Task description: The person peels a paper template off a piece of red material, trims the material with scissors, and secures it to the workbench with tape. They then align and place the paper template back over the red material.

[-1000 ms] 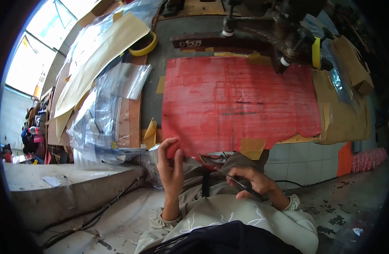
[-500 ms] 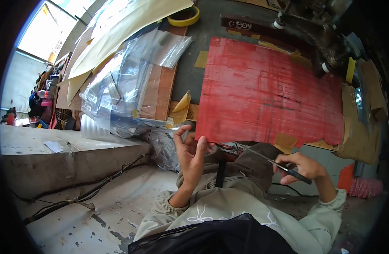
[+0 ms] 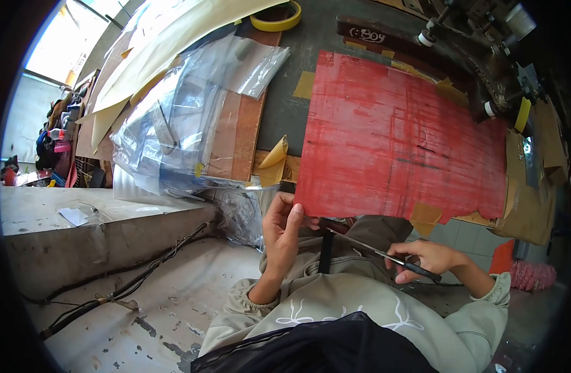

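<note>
My left hand [image 3: 281, 225] is at the near left corner of a worn red sheet [image 3: 397, 137], thumb against the corner and fingers curled partly out of sight below it. My right hand [image 3: 429, 258] grips a pair of scissors [image 3: 378, 252] by the black handles. Their slim blades point left toward my left fingertips, below the near edge of the red sheet. Something dark and reddish shows near those fingertips; I cannot make out what it is. A piece of brown tape [image 3: 426, 217] sticks to the sheet's near edge.
Clear plastic bags [image 3: 173, 118] and cream paper sheets [image 3: 167, 53] lie to the left. A roll of yellow tape [image 3: 276, 18] is at the back. A dark machine arm [image 3: 478, 56] stands at the far right, beside brown cardboard [image 3: 528, 205]. Cables [image 3: 142, 276] run along the left ledge.
My right hand has moved left with the scissors, bringing the blades lower and closer to my left hand. My left fingers have curled in at the sheet's corner. The view has shifted slightly.
</note>
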`<move>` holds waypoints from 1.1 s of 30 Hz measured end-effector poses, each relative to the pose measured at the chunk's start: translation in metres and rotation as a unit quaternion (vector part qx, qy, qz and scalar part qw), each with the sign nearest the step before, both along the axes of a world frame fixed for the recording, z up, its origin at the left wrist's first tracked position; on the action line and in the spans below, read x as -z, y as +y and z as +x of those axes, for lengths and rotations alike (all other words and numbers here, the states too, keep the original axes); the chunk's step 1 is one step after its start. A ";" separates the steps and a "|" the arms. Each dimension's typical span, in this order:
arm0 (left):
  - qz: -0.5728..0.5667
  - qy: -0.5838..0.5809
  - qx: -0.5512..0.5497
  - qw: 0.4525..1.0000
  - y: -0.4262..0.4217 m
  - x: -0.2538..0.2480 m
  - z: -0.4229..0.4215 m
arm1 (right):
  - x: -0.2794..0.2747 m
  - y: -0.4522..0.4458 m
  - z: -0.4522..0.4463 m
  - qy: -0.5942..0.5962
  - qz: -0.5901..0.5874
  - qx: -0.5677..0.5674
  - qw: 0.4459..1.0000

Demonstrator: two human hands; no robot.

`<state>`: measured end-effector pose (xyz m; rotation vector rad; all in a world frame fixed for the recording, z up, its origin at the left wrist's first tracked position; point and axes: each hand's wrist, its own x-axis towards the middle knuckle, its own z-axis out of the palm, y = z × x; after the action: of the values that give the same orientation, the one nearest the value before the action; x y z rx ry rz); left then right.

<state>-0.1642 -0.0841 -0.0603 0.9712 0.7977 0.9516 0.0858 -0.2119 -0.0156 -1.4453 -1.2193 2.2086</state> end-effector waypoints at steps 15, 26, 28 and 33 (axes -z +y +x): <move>0.042 0.076 0.426 0.901 0.052 0.012 -0.005 | 0.073 -0.106 0.024 0.219 0.097 0.110 0.965; -0.042 -0.187 0.080 0.978 -0.018 0.029 -0.018 | 0.034 -0.097 -0.021 0.003 0.413 0.459 0.787; 0.003 -0.165 0.045 0.985 -0.020 0.026 -0.024 | 0.007 -0.073 -0.025 -0.244 0.505 0.387 0.732; 0.142 -0.089 0.029 0.985 -0.033 0.010 -0.036 | -0.031 0.000 -0.028 -0.474 0.516 0.219 0.679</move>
<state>-0.2001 -0.1171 -0.0702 1.1307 0.4878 1.1041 0.0579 -0.2116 0.0152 -1.9192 -1.6436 0.1002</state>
